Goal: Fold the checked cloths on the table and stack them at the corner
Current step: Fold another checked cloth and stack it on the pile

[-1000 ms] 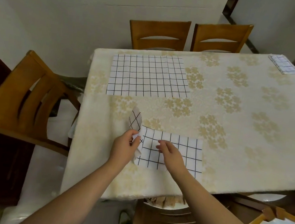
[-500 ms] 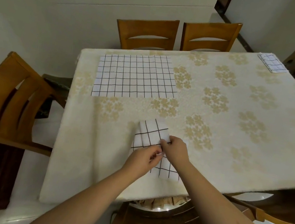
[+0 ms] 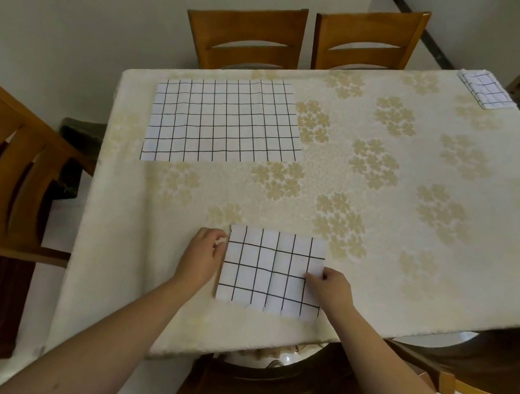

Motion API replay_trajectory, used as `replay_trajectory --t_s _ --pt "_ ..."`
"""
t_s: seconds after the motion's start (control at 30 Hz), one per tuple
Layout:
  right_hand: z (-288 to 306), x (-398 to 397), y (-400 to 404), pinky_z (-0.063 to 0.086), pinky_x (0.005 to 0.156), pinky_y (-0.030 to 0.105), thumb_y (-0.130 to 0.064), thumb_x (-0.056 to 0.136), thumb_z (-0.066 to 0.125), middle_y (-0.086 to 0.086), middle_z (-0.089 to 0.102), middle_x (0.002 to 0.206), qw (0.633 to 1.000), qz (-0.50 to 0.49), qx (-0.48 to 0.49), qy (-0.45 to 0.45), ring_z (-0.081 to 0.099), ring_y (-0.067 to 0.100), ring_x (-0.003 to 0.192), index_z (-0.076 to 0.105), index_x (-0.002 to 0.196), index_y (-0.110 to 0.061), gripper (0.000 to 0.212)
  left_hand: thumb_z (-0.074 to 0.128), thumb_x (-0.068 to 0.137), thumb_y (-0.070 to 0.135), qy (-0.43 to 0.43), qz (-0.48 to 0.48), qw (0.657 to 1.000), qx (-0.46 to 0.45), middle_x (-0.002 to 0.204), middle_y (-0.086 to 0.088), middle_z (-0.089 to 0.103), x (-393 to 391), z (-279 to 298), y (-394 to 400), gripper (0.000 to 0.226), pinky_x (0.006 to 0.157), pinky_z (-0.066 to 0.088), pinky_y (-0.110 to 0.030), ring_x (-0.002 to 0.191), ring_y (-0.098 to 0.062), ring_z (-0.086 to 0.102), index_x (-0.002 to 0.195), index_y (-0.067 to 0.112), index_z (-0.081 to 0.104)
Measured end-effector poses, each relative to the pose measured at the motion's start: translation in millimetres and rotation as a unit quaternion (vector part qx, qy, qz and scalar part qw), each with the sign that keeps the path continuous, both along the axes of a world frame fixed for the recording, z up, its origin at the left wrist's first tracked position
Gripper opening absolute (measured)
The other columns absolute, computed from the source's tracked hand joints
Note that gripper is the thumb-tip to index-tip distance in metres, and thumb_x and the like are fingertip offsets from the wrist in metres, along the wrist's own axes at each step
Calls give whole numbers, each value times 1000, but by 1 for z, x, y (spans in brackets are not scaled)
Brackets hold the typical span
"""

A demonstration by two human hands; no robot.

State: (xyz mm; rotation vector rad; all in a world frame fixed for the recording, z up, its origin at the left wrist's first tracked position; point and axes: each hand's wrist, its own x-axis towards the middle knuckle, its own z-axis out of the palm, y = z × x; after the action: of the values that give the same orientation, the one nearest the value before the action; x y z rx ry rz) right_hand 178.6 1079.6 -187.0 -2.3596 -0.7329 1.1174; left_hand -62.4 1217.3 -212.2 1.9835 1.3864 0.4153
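The left hand (image 3: 201, 257) rests at the left edge of the folded white cloth with a black grid (image 3: 271, 272), fingers curled together against that edge; whether they pinch the fabric I cannot tell. The right hand (image 3: 329, 288) lies on the cloth's right side, fingertips pressed down near its right edge, thumb and fingers close together and flat on the fabric rather than gripping it. Half a second ago both hands met at the middle of a narrower, half-turned bundle; now they have drawn apart to opposite sides, and the cloth lies squared up as a neat rectangle between them, close to the near edge of the table with its cream flower-patterned tablecloth (image 3: 383, 214). Well beyond the left hand, a larger unfolded white checked cloth (image 3: 224, 121) lies flat, as before. Far off past the right hand, at the table's far corner, sits a small folded checked cloth (image 3: 486, 88). Two wooden chairs (image 3: 304, 39) stand behind the table.
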Motion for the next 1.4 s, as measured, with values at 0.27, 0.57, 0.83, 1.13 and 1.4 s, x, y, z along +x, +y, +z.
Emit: replay_trajectory --t_s 0.27,0.57,0.83,1.13,1.4 --pt "-16 0 -3 42 62 23 -26 88 61 -1 63 86 998 48 -32 7 61 19 82 65 92 -16 12 53 97 20 50 -3 995 -91 119 -11 53 25 -10 30 30 87 45 -29 98 -24 59 126 12 55" --pt "-25 3 -3 31 53 26 -32 89 61 8 54 68 999 50 7 -19 48 18 61 48 71 -9 32 65 90 30 27 130 982 -134 98 -4 65 49 -13 43 26 76 45 -27 85 -18 57 104 8 62" --pt "-29 12 0 36 55 29 -30 91 61 8 54 68 1000 22 1 -21 50 20 64 51 72 -7 31 66 89 26 -56 203 952 -222 89 -6 69 40 -20 54 11 85 56 -43 88 -29 66 84 16 64" --pt "-31 15 1 39 53 20 -34 87 67 6 68 78 998 30 -18 -52 57 15 66 66 84 -8 27 55 96 8 -156 200 897 -362 87 -6 64 32 0 58 5 64 50 -24 75 -17 61 100 7 58" --pt "-32 9 1 36 50 23 -37 87 65 -2 58 67 996 32 -20 -83 52 11 60 56 73 -17 26 59 94 18 -94 184 944 -258 101 -7 65 21 -11 58 6 83 56 -46 92 -29 65 98 21 62"
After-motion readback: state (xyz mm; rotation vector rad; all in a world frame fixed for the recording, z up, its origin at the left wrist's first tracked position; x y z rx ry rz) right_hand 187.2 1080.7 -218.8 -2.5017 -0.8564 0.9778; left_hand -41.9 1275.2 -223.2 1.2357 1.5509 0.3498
